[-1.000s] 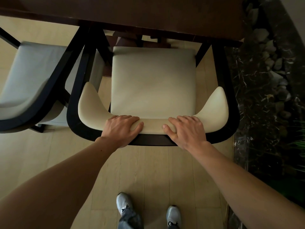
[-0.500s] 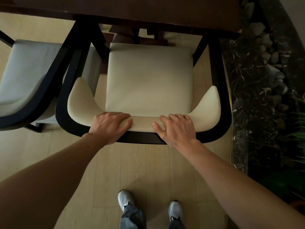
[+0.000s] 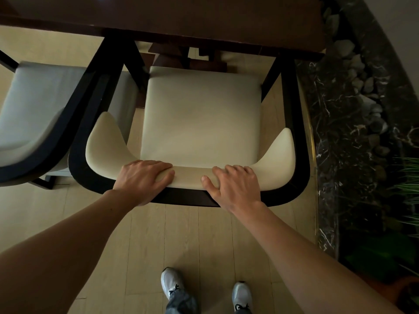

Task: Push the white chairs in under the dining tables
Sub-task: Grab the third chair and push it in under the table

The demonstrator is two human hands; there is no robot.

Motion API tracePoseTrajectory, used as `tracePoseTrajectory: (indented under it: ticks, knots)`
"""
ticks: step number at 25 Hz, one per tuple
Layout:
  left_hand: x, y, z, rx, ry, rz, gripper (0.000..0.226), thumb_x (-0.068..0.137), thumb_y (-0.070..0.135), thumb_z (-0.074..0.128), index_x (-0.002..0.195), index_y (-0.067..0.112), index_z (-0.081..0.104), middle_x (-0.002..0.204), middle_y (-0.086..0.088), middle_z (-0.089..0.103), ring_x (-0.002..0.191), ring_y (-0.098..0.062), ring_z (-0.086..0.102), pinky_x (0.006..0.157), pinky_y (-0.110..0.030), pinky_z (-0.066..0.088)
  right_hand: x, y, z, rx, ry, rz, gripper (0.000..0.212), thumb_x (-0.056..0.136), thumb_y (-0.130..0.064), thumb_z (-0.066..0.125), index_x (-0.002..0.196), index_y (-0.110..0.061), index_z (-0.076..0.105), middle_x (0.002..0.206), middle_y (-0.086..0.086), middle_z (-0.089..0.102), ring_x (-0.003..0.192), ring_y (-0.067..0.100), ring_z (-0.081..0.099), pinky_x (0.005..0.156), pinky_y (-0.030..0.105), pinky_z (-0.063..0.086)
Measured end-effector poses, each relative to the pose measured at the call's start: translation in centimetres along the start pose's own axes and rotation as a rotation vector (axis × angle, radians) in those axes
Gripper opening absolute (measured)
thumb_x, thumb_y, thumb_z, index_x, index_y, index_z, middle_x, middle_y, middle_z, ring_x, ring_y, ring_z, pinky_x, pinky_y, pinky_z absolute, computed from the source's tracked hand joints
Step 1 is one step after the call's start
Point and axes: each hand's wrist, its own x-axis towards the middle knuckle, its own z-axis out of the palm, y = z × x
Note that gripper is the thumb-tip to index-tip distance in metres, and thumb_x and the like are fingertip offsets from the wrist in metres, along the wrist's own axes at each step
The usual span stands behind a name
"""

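Note:
A white chair (image 3: pixel 200 118) with a cream seat and a curved black frame stands right below me, its front edge near the rim of the dark wooden dining table (image 3: pixel 181 21). My left hand (image 3: pixel 142 177) grips the left half of its padded backrest top, fingers curled over the cushion. My right hand (image 3: pixel 235 184) grips the right half the same way. A second white chair (image 3: pixel 34 109) stands to the left, its black arm touching or almost touching the first chair's arm.
A dark marble border (image 3: pixel 340 132) with pebbles (image 3: pixel 362 91) and green plants (image 3: pixel 408 184) runs along the right, close to the chair's right arm. Pale wooden floor (image 3: pixel 181 234) lies behind the chair, where my two white shoes (image 3: pixel 172 284) stand.
Both hands kept their grip on the backrest. The chair has shifted slightly left in view and sits a little nearer the table edge.

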Motion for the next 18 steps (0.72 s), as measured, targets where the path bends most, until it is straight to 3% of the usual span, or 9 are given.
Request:
tracePoseTrajectory:
  ticks: [7,18]
  knots:
    - [-0.7,-1.5,-0.3,0.011,-0.013,0.004,0.07,0.091,0.068,0.015,0.132,0.033,0.06,0.131,0.007,0.066,0.118,-0.02,0.06,0.091,-0.039,0.046,-0.5,-1.9,0.1,0.003,0.003,0.015,0.073,0.092,-0.068,0.014,0.097,-0.02,0.07,0.08,0.006,0.068,0.082,0.029,0.062,0.081,0.042,0.045]
    - [-0.9,-1.6,0.2,0.049,0.04,0.009,0.064,0.093,0.066,0.017,0.126,0.037,0.063,0.126,0.011,0.068,0.11,-0.02,0.063,0.078,-0.035,0.045,-0.3,-1.8,0.3,0.01,0.012,-0.003,0.069,0.092,-0.069,0.016,0.087,-0.022,0.065,0.072,0.002,0.063,0.075,0.027,0.059,0.075,0.039,0.044]
